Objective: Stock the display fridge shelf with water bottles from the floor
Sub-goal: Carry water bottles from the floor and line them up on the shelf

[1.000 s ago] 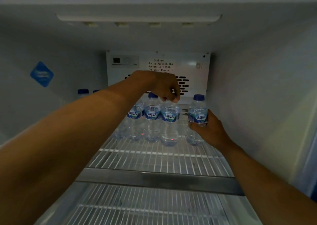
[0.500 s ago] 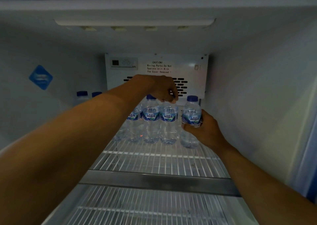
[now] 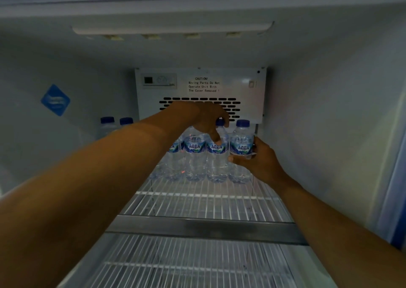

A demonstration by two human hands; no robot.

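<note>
Several small clear water bottles with blue caps and blue labels stand in a row at the back of the upper wire shelf [image 3: 197, 206]. My left hand [image 3: 208, 120] reaches over the row and grips the top of one bottle [image 3: 216, 156], thumb on its shoulder. My right hand [image 3: 259, 162] holds the rightmost bottle [image 3: 241, 147] by its lower body, standing it right beside the others. Two more blue caps [image 3: 116, 120] show at the back left, partly hidden by my left forearm.
The fridge's back panel [image 3: 241, 90] with vent slots and a caution label rises just behind the bottles. White side walls close in left and right. A metal shelf front rail [image 3: 197, 228] crosses below, with a lower wire shelf [image 3: 186, 265] under it.
My right hand has pushed its bottle back and left until it stands in line with the row. My left hand slid down from the cap onto the bottle's shoulder.
</note>
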